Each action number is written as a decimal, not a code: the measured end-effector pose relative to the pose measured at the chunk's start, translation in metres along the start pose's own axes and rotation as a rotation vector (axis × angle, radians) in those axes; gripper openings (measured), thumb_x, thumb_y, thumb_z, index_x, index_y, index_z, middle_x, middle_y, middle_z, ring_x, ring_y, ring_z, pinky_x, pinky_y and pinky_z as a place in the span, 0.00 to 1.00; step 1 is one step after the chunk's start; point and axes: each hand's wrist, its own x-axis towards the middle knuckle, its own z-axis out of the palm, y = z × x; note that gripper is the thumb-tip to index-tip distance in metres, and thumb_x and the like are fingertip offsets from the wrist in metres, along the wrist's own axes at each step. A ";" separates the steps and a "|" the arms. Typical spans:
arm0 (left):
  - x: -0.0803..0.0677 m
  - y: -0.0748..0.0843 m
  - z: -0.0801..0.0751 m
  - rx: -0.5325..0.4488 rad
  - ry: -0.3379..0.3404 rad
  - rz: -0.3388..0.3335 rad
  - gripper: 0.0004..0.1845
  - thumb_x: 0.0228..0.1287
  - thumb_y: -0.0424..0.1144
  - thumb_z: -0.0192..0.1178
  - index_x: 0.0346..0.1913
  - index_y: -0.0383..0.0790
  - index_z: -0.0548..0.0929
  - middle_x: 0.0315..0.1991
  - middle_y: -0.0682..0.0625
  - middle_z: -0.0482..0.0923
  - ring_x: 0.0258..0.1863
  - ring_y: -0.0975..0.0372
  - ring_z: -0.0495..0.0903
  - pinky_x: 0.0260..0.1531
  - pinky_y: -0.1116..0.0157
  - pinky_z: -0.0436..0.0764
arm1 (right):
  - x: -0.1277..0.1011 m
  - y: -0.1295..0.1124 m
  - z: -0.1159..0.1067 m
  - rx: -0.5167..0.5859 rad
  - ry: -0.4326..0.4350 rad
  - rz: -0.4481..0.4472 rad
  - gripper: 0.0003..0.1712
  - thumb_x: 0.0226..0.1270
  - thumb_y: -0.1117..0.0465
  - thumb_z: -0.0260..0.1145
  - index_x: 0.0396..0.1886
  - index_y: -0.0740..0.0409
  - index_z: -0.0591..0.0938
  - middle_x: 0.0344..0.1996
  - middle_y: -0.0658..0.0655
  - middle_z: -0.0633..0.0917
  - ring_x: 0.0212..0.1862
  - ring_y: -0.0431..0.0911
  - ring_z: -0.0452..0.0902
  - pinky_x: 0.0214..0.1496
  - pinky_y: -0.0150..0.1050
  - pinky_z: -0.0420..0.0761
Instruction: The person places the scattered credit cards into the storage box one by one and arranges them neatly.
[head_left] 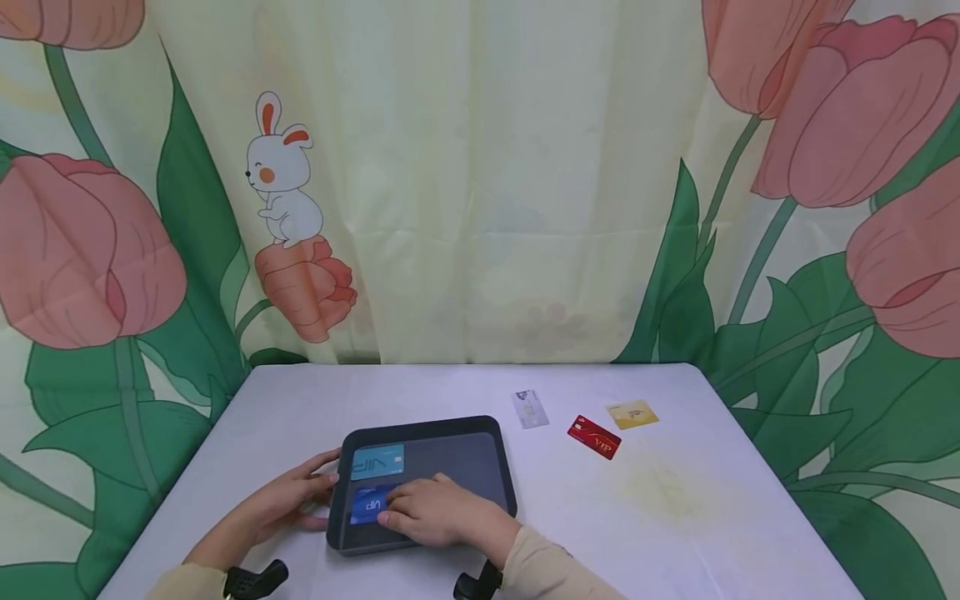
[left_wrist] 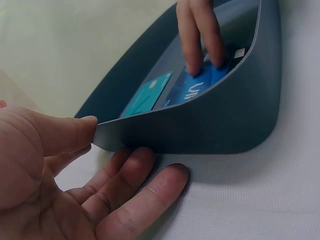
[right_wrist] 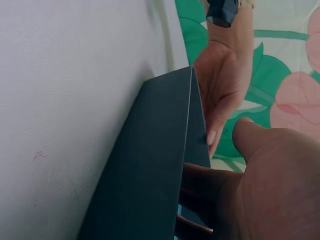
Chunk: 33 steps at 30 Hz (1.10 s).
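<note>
A dark grey tray [head_left: 457,454] stands on the table, with a teal card [head_left: 377,461] and, nearer, a blue VIP card [head_left: 367,505] lying in its left part. My right hand [head_left: 442,510] reaches over the near side into the tray. In the left wrist view, its fingers [left_wrist: 191,45] point down with their tips on the blue card, hiding part of it. Beside the tray's left side is my left hand [head_left: 281,504]. One of its fingertips [left_wrist: 90,122] touches the rim, while the other fingers [left_wrist: 150,195] extend loosely along the wall's base.
To the right of the tray, a silver card [head_left: 530,409], a red VIP card [head_left: 594,437] and a yellow card [head_left: 632,414] lie on the white tablecloth [head_left: 600,533]. Behind the table hangs a curtain [head_left: 480,208] printed with tulips and a rabbit.
</note>
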 end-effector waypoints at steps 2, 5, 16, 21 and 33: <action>-0.001 0.000 0.000 0.003 0.005 -0.001 0.34 0.80 0.44 0.55 0.82 0.46 0.57 0.55 0.37 0.77 0.48 0.51 0.78 0.42 0.53 0.88 | 0.001 -0.001 0.001 0.002 -0.007 0.000 0.35 0.82 0.32 0.42 0.72 0.45 0.78 0.70 0.41 0.77 0.73 0.37 0.68 0.72 0.49 0.68; -0.001 -0.001 0.000 0.005 0.004 0.005 0.34 0.79 0.45 0.56 0.82 0.46 0.57 0.54 0.37 0.78 0.47 0.51 0.79 0.42 0.53 0.88 | 0.004 -0.002 0.001 -0.020 -0.012 0.000 0.36 0.82 0.31 0.40 0.73 0.44 0.77 0.71 0.40 0.76 0.74 0.37 0.68 0.72 0.48 0.67; 0.001 -0.003 -0.002 0.005 -0.039 0.027 0.36 0.79 0.47 0.56 0.82 0.45 0.55 0.55 0.36 0.78 0.49 0.51 0.80 0.43 0.53 0.88 | 0.014 0.001 0.003 -0.068 -0.033 -0.002 0.35 0.82 0.32 0.39 0.75 0.41 0.73 0.78 0.41 0.68 0.80 0.42 0.58 0.75 0.50 0.65; 0.001 -0.003 -0.001 0.007 -0.040 0.019 0.37 0.79 0.46 0.56 0.82 0.44 0.54 0.55 0.36 0.78 0.49 0.52 0.80 0.43 0.54 0.88 | 0.015 0.002 0.005 -0.043 -0.054 0.013 0.34 0.83 0.33 0.40 0.76 0.40 0.72 0.79 0.41 0.65 0.81 0.44 0.55 0.77 0.51 0.63; 0.000 -0.001 0.001 0.012 -0.013 0.029 0.35 0.80 0.46 0.55 0.82 0.45 0.55 0.56 0.37 0.78 0.48 0.52 0.80 0.43 0.53 0.88 | 0.012 0.000 0.000 -0.079 -0.017 -0.019 0.38 0.81 0.30 0.36 0.76 0.40 0.72 0.77 0.41 0.68 0.80 0.42 0.59 0.75 0.50 0.65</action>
